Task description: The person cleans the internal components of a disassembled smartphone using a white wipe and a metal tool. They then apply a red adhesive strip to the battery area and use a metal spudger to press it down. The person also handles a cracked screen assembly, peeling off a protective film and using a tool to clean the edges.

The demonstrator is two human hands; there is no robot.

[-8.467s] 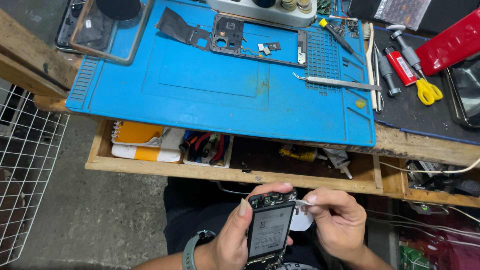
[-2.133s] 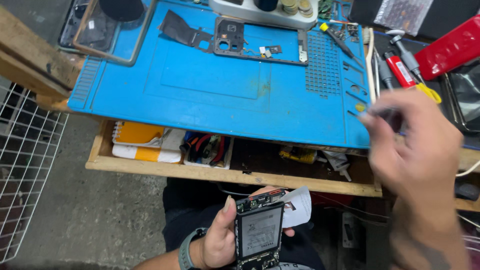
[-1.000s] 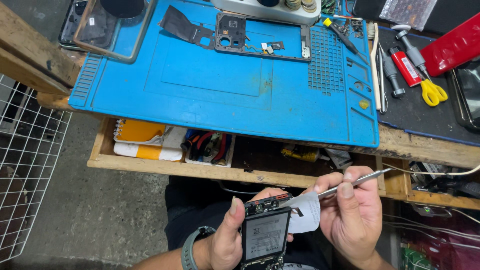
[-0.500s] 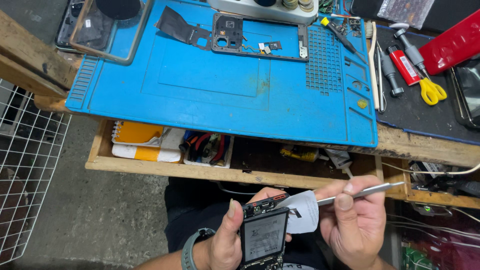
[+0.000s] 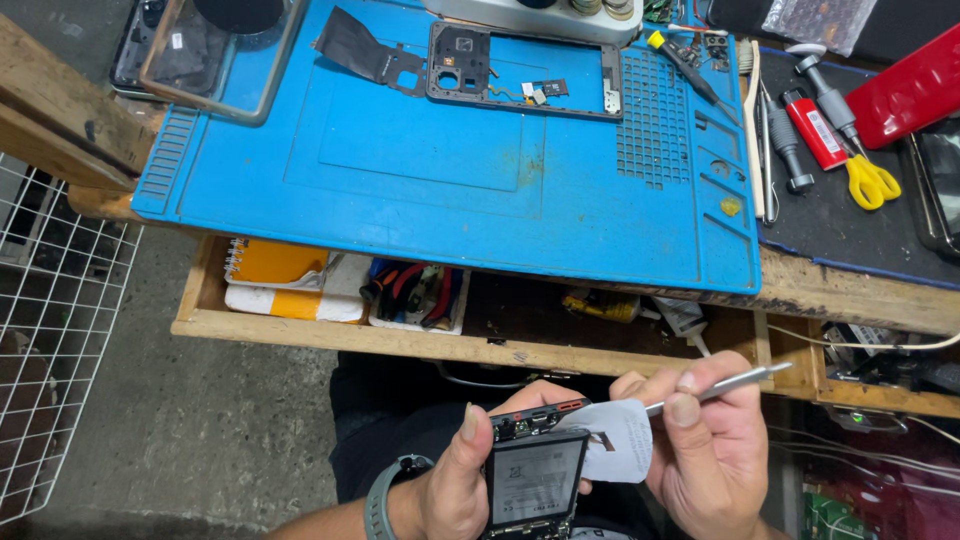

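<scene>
Left grip (image 5: 450, 480) holds one phone (image 5: 533, 478); right grip (image 5: 705, 455), one tweezers (image 5: 715, 385).

Opened phone (image 5: 535, 480) below the drawer (image 5: 330, 325), mat (image 5: 480, 170) on bench above, scissors (image 5: 868, 180) right.

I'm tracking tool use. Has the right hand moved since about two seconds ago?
Yes. The right hand was up at the blue mat's right edge; now it is below the bench, beside the opened phone, holding a metal tool.
</scene>
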